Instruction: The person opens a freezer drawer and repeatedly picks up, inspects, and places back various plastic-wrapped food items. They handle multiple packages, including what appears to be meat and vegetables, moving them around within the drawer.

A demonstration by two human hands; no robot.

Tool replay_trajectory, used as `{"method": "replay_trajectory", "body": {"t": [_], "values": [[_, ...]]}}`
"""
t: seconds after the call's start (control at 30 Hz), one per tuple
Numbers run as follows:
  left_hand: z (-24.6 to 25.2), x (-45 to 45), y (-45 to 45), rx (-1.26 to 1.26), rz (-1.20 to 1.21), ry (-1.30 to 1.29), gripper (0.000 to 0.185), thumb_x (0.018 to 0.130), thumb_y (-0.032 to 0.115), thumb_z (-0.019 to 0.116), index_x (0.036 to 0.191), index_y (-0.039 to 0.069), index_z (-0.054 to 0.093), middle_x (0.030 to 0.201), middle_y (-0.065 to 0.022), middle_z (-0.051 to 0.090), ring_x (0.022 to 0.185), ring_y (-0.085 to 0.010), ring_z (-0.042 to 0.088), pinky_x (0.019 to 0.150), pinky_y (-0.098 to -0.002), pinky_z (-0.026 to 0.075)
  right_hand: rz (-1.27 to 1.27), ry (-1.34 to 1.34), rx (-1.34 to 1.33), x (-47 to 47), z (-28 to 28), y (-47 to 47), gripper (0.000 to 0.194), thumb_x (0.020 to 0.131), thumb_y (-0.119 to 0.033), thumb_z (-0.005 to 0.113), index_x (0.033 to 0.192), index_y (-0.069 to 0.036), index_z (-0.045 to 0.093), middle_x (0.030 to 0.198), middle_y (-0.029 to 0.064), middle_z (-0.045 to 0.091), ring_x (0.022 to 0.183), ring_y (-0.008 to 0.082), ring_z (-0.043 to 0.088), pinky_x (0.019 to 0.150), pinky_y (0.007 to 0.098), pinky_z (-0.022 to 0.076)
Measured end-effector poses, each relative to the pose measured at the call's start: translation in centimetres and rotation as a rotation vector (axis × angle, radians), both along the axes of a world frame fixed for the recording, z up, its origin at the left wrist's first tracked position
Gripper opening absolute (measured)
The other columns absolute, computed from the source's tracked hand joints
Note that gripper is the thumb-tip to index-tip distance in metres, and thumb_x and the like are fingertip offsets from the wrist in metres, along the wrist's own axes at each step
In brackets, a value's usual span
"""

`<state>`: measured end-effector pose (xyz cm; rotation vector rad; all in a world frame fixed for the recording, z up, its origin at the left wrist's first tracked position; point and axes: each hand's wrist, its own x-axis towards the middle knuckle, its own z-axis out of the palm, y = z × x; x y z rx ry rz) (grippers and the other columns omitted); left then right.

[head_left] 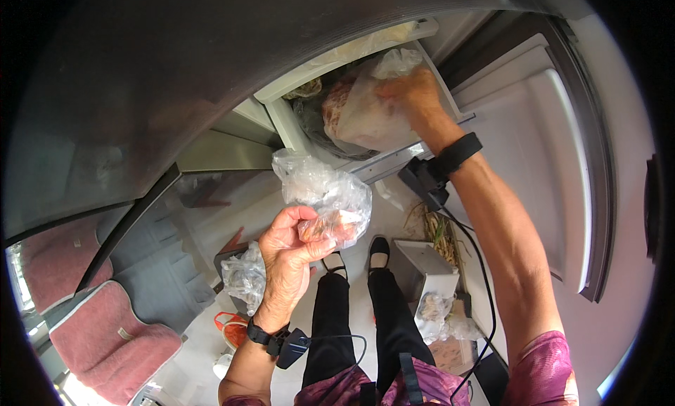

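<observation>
My left hand holds a clear, crumpled plastic bag in front of the drawer. Inside it, near my thumb, is a small orange-and-pink piece of food; its kind is unclear. My right hand reaches into a pulled-out freezer drawer, slightly blurred. Its fingers grip a large translucent plastic bag, whose crumpled top sticks out past them. Reddish food that looks like meat shows through that bag's left side. Darker plastic lies beneath and beside it.
An open freezer door stands at right, and a dark glossy panel overhangs the upper left. Around my feet are a white box, green stalks, crumpled plastic bags and an orange bag. Pink-covered chairs stand lower left.
</observation>
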<state>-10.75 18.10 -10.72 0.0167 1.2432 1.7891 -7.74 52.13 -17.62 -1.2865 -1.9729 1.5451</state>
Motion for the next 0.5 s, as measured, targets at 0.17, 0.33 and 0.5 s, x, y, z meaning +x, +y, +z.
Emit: {"method": "replay_trajectory", "body": {"t": [0.17, 0.33, 0.5], "values": [[0.1, -0.7, 0.6, 0.039, 0.027, 0.050, 0.040, 0.069, -0.012, 0.073, 0.105, 0.000, 0.059, 0.097, -0.0049, 0.062, 0.090, -0.0148, 0.061, 0.081, -0.0275, 0.052, -0.171, 0.147, 0.051, -3.7, 0.1, -4.5, 0.020, 0.075, -0.003, 0.070, 0.088, 0.009, 0.060, 0.083, 0.0202, 0.070, 0.071, 0.0275, 0.068, 0.059, 0.0370, 0.0538], [0.8, -1.7, 1.6, 0.050, 0.072, 0.065, 0.038, 0.073, -0.008, 0.072, 0.108, -0.002, 0.058, 0.097, -0.0064, 0.063, 0.090, -0.0158, 0.062, 0.082, -0.0288, 0.052, -0.202, 0.312, -0.255, -5.2, -0.2, -5.6, 0.033, 0.068, -0.015, 0.080, 0.086, 0.006, 0.064, 0.085, 0.0170, 0.069, 0.072, 0.0277, 0.067, 0.063, 0.0402, 0.0523], [2.2, -3.0, 4.2, -0.036, 0.166, 0.250, 0.047, 0.075, -0.003, 0.067, 0.119, -0.009, 0.052, 0.109, -0.0153, 0.062, 0.093, -0.0195, 0.062, 0.088, -0.0307, 0.047, -0.153, 0.381, -0.310, -5.0, 2.2, -7.7, 0.020, 0.072, -0.012, 0.074, 0.075, 0.004, 0.063, 0.078, 0.0152, 0.066, 0.063, 0.0227, 0.062, 0.051, 0.0380, 0.0471]]}}
